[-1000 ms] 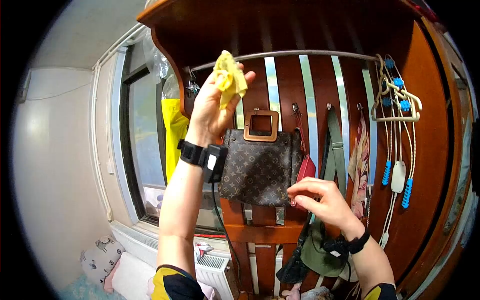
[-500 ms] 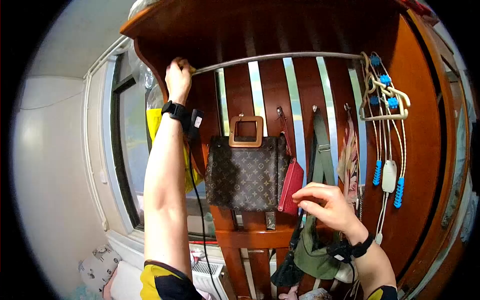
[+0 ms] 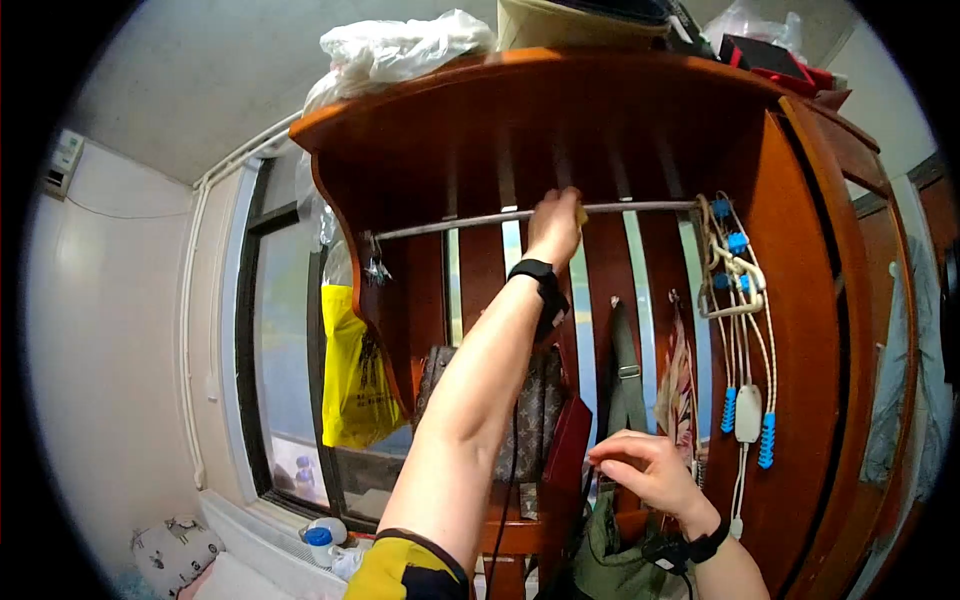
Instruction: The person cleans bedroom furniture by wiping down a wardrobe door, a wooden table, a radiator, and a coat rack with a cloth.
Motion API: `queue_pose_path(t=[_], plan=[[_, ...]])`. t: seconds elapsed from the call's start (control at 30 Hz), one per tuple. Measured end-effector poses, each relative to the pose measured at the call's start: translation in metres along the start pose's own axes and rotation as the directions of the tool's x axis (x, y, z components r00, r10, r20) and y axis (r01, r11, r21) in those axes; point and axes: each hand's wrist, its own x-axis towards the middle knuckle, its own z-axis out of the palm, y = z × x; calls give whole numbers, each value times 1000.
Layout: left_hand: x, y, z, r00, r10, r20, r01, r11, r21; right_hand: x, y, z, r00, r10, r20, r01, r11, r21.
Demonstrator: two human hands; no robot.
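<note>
My left hand (image 3: 556, 228) is closed around the metal hanging rod (image 3: 450, 224) near its middle. A small yellowish piece (image 3: 582, 214) shows at the edge of the fingers; most of it is hidden, and its kind is unclear. Lower right, my right hand (image 3: 652, 472) is held with loosely bent fingers, thumb apart, nothing in it. Near its fingertips hang a dark red pouch (image 3: 568, 440) and a green strap (image 3: 625, 370). Behind my left arm is a brown monogram handbag (image 3: 535, 405), partly covered.
Cream hangers and white cords with blue grips (image 3: 768, 440) hang at the rod's right end. A yellow bag (image 3: 350, 380) hangs at the left post. White plastic bags (image 3: 400, 45) lie on the shelf top. A patterned scarf (image 3: 676, 390) hangs on a hook.
My left hand has moved right along the rod, from its left end to near the middle. The view has tilted up, showing the shelf top. My right hand keeps its pose.
</note>
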Motion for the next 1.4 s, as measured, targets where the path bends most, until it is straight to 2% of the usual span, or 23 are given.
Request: queue_pose_path(t=[0.07, 0.13, 0.17, 0.23, 0.3, 0.33, 0.37, 0.4, 0.43, 0.47, 0.5, 0.53, 0.6, 0.67, 0.7, 0.73, 0.8, 0.97, 1.0, 1.07, 1.13, 1.27, 1.4], plan=[[8, 15, 7, 996, 47, 82, -35, 989, -142, 8, -14, -6, 987, -146, -68, 138, 984, -112], [7, 34, -4, 995, 97, -21, -99, 971, -220, 21, -35, -15, 946, -266, -183, 227, 951, -209], [8, 42, -16, 968, 189, -167, -231, 931, -284, 28, -44, -22, 913, -333, -236, 289, 936, -202], [7, 52, -49, 871, 247, -425, -331, 934, -134, 37, -66, -38, 791, -510, -337, 358, 834, -420], [4, 49, -89, 823, 173, -542, -282, 951, -124, 40, -84, -54, 631, -666, -397, 366, 707, -605], [5, 35, -115, 727, 320, -607, -324, 940, 107, 37, -93, -60, 562, -717, -413, 349, 658, -668], [2, 22, -138, 722, 246, -647, -274, 960, 59, 33, -99, -65, 533, -714, -454, 323, 667, -671], [1, 4, -161, 683, 202, -701, -243, 969, 42, 29, -100, -70, 527, -699, -484, 346, 696, -629], [5, -21, -185, 593, 293, -750, -163, 956, 245, 24, -99, -73, 539, -692, -481, 352, 704, -618], [9, -47, -205, 558, 220, -800, -76, 974, 214, 19, -100, -76, 544, -687, -482, 350, 708, -614], [13, -57, -221, 539, 2, -842, -99, 993, -61, 16, -105, -77, 551, -689, -471, 345, 702, -623], [23, -83, -238, 496, 59, -866, -24, 998, 54, 15, -105, -77, 549, -691, -469, 338, 698, -632], [37, -98, -249, 522, -52, -851, -38, 996, -84, 13, -107, -79, 564, -671, -480, 335, 718, -610], [53, -106, -238, 645, -189, -741, 59, 978, -198, 11, -108, -79, 557, -670, -490, 334, 721, -607], [57, -101, -222, 618, -79, -782, 66, 997, -49, 8, -111, -79, 574, -660, -484, 316, 724, -613], [72, -108, -209, 638, -81, -766, 5, 995, -101, 4, -115, -79, 590, -651, -478, 299, 726, -619], [66, -46, -182, 655, -181, -734, 87, 982, -165, -3, -118, -83, 598, -664, -449, 301, 705, -642], [87, 13, -118, 702, -173, -691, -52, 955, -291, -27, -132, -100, 586, -684, -435, 291, 678, -675], [90, 26, -109, 702, -217, -679, -90, 918, -386, -33, -136, -107, 590, -686, -425, 286, 670, -685], [100, 44, -91, 718, -173, -674, -87, 939, -334, -45, -142, -120, 578, -710, -404, 246, 623, -743], [109, 60, -71, 708, -1, -706, -214, 953, -216, -57, -149, -131, 572, -694, -437, 219, 643, -733], [119, 111, -40, 775, 32, -631, -220, 950, -221, -83, -158, -160, 586, -683, -436, 147, 619, -772], [133, 167, -10, 887, 86, -453, -249, 916, -314, -107, -176, -182, 613, -625, -483, 104, 670, -735]])
